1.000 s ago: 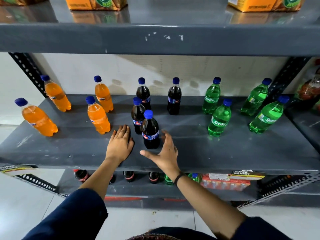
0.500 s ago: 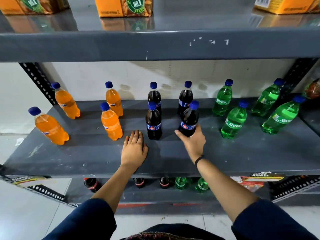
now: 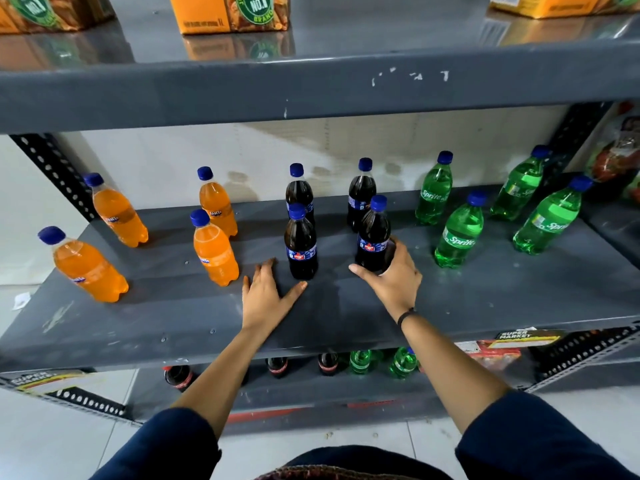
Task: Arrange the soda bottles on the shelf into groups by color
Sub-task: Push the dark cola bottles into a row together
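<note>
Bottles on the low shelf [image 3: 311, 386] are half hidden; right hand [image 3: 393, 284] fingers [image 3: 403, 252] wrap a dark bottle [image 3: 373, 237], left hand [image 3: 266, 296] lies flat, spread.

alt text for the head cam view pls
A person's right hand grips a dark cola bottle on a grey shelf; the left hand rests flat. Orange bottles stand left, dark ones centre, green ones right.
</note>
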{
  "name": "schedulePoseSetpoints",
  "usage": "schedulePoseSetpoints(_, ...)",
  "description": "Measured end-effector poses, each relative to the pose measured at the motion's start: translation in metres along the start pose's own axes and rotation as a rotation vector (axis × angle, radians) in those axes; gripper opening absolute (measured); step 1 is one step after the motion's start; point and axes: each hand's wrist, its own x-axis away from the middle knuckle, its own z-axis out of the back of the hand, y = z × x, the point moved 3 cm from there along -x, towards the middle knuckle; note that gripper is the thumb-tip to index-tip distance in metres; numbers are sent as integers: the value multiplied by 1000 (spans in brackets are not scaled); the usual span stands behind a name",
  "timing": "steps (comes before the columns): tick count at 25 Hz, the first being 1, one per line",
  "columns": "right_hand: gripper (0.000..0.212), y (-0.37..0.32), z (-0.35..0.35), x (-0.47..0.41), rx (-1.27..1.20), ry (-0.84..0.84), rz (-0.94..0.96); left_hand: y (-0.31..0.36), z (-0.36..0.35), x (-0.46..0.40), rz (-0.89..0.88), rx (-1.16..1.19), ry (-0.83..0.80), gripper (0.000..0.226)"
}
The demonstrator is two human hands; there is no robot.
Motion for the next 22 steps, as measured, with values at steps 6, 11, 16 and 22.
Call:
schedulePoseSetpoints(6, 78, 5, 0, 5, 114, 112, 1, 31, -11, -8, 221, 66, 24, 84)
schedulePoseSetpoints(11, 59, 12, -6, 2, 185, 101, 48, 30, -18, -8, 182, -29, 64, 76)
schedulePoseSetpoints(16, 55, 14, -7, 2, 226, 66, 93, 31, -20, -7, 174, -38, 121, 73)
schedulePoseSetpoints(22, 60, 21, 9, 10, 83, 64, 74, 28, -20, 4, 218, 29, 160, 78)
